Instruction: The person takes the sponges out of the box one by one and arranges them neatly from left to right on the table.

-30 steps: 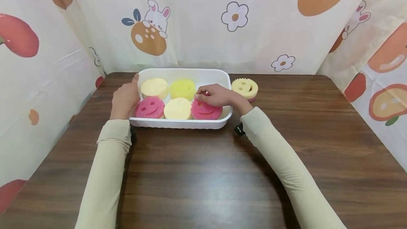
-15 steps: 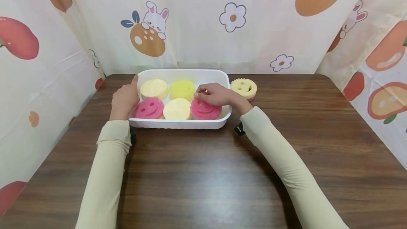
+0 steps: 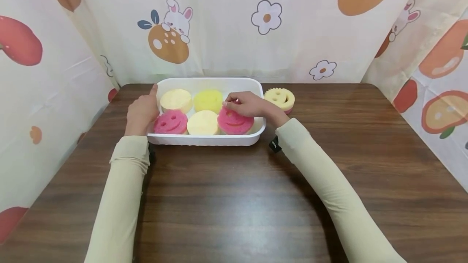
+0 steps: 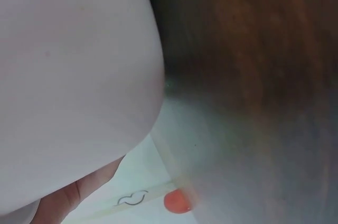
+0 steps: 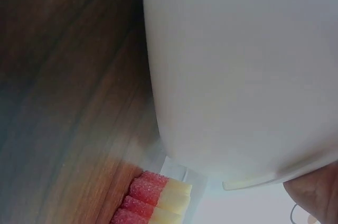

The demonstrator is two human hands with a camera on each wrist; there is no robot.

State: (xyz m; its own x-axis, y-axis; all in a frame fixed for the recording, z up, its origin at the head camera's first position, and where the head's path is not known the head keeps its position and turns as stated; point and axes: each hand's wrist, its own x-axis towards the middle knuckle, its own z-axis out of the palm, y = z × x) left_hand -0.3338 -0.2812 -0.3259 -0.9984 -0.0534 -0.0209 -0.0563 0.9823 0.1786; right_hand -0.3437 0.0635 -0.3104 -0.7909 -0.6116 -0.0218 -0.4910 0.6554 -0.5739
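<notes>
Two hands: my left hand (image 3: 142,110), index finger straight, rests along the white tray's (image 3: 204,140) left rim; inside, right of the front pale sponge (image 3: 203,123), the pink sponge (image 3: 235,123) is pinched by my curled right hand (image 3: 246,104), best gently, level.

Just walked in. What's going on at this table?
A person's right grip is curled at the back edge of the front-right pink sponge in a white tray. The left grip rests against the tray's left side. Four other sponges show inside: front-left pink, front cream, back cream and yellow. A cream-over-pink sponge sits on the table, just right of the tray.
</notes>
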